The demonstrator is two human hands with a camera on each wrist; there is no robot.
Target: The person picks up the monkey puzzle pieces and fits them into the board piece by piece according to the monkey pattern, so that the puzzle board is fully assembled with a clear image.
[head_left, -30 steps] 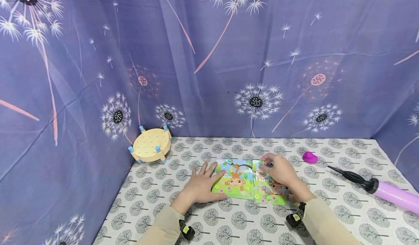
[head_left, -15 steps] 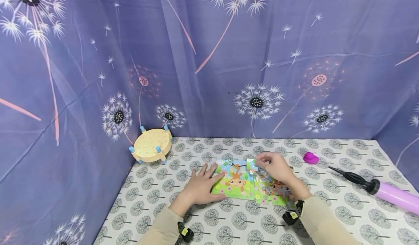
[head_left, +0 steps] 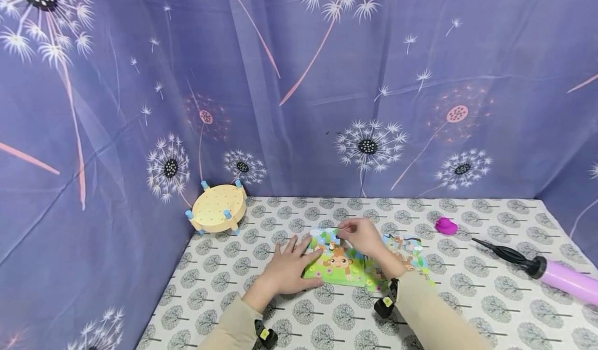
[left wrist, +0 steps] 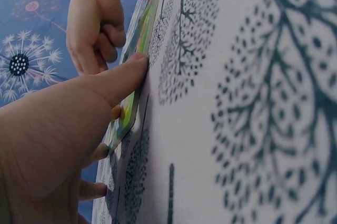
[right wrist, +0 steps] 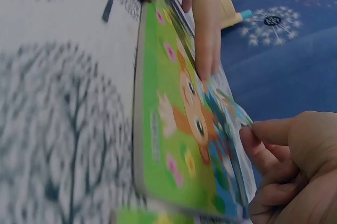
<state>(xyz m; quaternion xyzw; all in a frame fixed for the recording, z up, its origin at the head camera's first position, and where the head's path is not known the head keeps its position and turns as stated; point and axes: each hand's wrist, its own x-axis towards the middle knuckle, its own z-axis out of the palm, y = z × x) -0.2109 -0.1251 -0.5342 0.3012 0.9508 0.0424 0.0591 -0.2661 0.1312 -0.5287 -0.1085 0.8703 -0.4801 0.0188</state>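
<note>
A puzzle board with a monkey picture lies on the table. My left hand rests spread over its left side, the thumb along the near edge. Between thumb and finger, my right hand pinches a small puzzle piece, held tilted above the board's far part. The lower face of that piece is hidden. Right against the board is a second puzzle picture of joined pieces, partly covered by the right forearm.
A yellow round toy stool with blue-tipped legs stands at the back left corner. Toward the right lie a magenta rubber duck and a pink hand pump with a black nozzle. Purple dandelion curtains enclose the tree-print table.
My right hand has lifted the piece from the right-hand picture's far left corner and carried it left over the monkey board. The left hand stays in place.
</note>
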